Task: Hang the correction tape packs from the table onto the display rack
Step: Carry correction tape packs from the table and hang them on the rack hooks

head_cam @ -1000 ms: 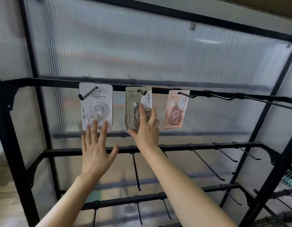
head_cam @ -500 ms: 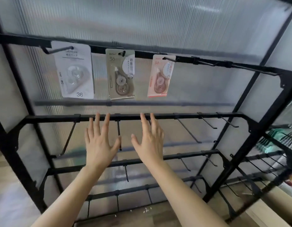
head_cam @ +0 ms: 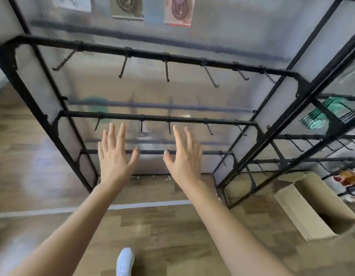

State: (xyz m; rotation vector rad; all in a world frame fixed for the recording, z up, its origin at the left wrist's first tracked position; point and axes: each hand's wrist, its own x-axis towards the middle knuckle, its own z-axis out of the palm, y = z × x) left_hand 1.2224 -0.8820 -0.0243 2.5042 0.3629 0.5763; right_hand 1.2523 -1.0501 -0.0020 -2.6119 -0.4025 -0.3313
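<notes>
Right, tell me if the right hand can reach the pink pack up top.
Probably yes: the right hand is open and empty, and the pink pack hangs above it with only empty hooks jutting out between, none blocking a raised arm.

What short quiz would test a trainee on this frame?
1. True or false: the left hand holds a pack.
2. How many packs show at the picture's top edge? A one, B three, C five.
3. Fill in: the box beside the rack stands on the ____.

Key
1. False: its fingers are spread and it holds nothing.
2. B: a white pack, a tan pack and a pink pack.
3. Floor.
</notes>
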